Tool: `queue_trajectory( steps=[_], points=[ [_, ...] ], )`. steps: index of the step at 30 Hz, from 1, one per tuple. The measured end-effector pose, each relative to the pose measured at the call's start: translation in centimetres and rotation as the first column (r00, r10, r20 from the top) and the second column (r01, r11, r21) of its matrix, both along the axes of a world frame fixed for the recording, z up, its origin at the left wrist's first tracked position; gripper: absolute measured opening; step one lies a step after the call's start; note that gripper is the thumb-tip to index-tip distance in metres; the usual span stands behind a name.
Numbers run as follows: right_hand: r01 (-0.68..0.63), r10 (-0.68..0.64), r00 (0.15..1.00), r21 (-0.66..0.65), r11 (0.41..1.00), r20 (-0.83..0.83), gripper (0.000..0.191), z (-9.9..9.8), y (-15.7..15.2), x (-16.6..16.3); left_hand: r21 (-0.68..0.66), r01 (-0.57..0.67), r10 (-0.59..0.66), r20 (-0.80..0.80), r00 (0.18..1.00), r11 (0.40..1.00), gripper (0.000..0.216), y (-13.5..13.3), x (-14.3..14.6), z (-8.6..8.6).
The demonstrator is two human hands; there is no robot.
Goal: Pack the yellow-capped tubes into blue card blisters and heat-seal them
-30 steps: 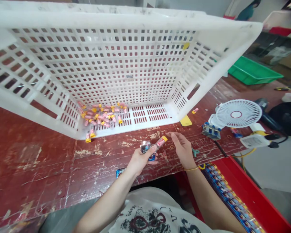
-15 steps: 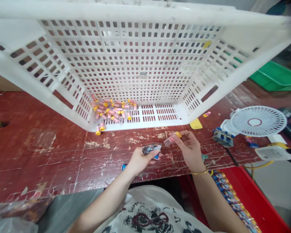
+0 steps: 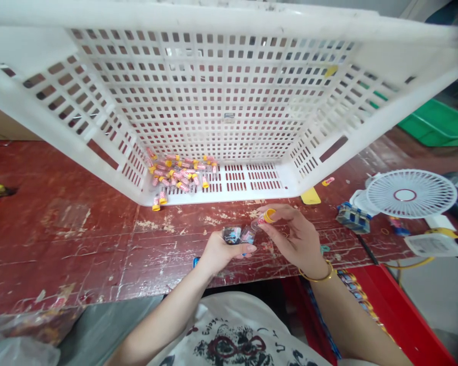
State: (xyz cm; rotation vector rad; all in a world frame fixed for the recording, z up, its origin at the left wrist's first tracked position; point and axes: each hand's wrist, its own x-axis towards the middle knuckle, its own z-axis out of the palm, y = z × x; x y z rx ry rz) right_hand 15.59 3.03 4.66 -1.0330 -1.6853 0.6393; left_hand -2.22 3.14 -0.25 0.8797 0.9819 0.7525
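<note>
My left hand (image 3: pixel 223 251) is closed on a small dark packet (image 3: pixel 232 235) with light blue print, above the near part of the table. Between the thumb and fingers of my right hand (image 3: pixel 295 236) is a small clear tube with a yellow cap (image 3: pixel 268 216) and pink contents. The tube's clear end tilts down and left to the packet; whether it is inside or only touching, I cannot tell. Several similar yellow-capped tubes (image 3: pixel 179 174) lie heaped in the left corner of the white basket (image 3: pixel 221 10), which rests on its side, opening toward me.
On the right are a white fan (image 3: pixel 411 194), a bundle of dark blue packets (image 3: pixel 353 217), a yellow card (image 3: pixel 310 196) and a loose tube (image 3: pixel 327 181). A green bin (image 3: pixel 438 124) stands behind them. Below the worn red table (image 3: pixel 99 244), a red tray (image 3: pixel 397 310) holds rows of packets.
My right hand has turned and brought the tube left and down to the packet, its yellow cap now facing up. My left hand stays nearly in place, still gripping the packet.
</note>
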Motion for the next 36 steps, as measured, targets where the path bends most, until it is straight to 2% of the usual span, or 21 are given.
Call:
queue_trajectory(
  steps=[2,4,8,11,13,14,16,18,19,21,24,26,29,31,36],
  points=[
    [-0.028,0.028,1.0,-0.028,0.999,-0.014,0.019,-0.3,0.1,-0.1,-0.015,-0.002,0.002,-0.002,1.0,1.0,0.024,0.0,0.1,0.0],
    [-0.057,0.045,0.994,-0.123,0.991,-0.101,0.018,-0.8,0.4,-0.2,-0.019,0.003,-0.003,0.0,1.0,1.0,0.024,-0.1,0.1,-0.1],
    [-0.154,0.017,0.942,-0.385,0.91,-0.336,0.019,-2.2,1.3,0.0,-0.032,0.021,-0.02,0.021,1.0,0.999,0.025,-0.3,0.1,-0.1],
    [-0.203,0.021,0.934,-0.481,0.853,-0.357,0.02,-2.9,1.3,0.0,-0.137,0.029,-0.016,0.096,0.995,0.99,0.033,-0.4,0.3,0.4],
    [-0.269,0.082,0.926,-0.491,0.829,-0.37,0.022,-3.4,0.6,-0.3,-0.223,0.012,0.026,0.164,0.986,0.975,0.042,-0.4,0.6,0.8],
    [-0.303,0.119,0.919,-0.477,0.825,-0.376,0.029,-3.8,0.1,-0.6,-0.259,-0.007,0.058,0.192,0.98,0.966,0.045,-0.3,0.8,0.9],
    [-0.311,0.152,0.922,-0.445,0.84,-0.357,0.059,-4.5,-1.3,-1.4,-0.326,-0.046,0.126,0.228,0.965,0.944,0.046,-0.2,1.3,1.0],
    [-0.227,0.1,0.951,-0.44,0.869,-0.294,0.082,-5.3,-2.5,-2.2,-0.38,-0.062,0.166,0.248,0.954,0.923,0.041,-0.1,1.9,1.1],
    [-0.165,0.051,0.965,-0.449,0.878,-0.257,0.083,-5.6,-2.9,-2.5,-0.399,-0.057,0.172,0.258,0.951,0.915,0.038,-0.1,2.1,1.0],
    [-0.078,-0.02,0.979,-0.459,0.885,-0.204,0.077,-5.9,-3.1,-2.7,-0.418,-0.037,0.167,0.281,0.945,0.908,0.035,-0.1,2.4,1.0],
    [-0.134,0.029,0.972,-0.448,0.884,-0.234,0.067,-5.3,-2.6,-1.9,-0.4,-0.006,0.138,0.302,0.943,0.916,0.037,-0.1,2.4,1.1],
    [-0.183,0.046,0.953,-0.447,0.876,-0.3,0.047,-4.8,-1.9,-1.0,-0.371,0.014,0.1,0.287,0.953,0.929,0.04,-0.2,2.2,1.2],
    [-0.116,-0.079,0.921,-0.465,0.878,-0.381,0.016,-4.3,-1.0,0.0,-0.317,0.074,0.011,0.26,0.965,0.946,0.043,-0.5,1.6,1.3],
    [-0.097,-0.133,0.893,-0.473,0.876,-0.43,0.012,-4.2,-0.6,0.3,-0.287,0.092,-0.023,0.237,0.971,0.954,0.041,-0.7,1.3,1.4],
    [-0.142,-0.118,0.858,-0.452,0.881,-0.5,0.007,-4.3,-0.5,-0.1,-0.299,0.044,0.031,0.24,0.97,0.953,0.034,-1.1,1.2,1.4]
  ],
)
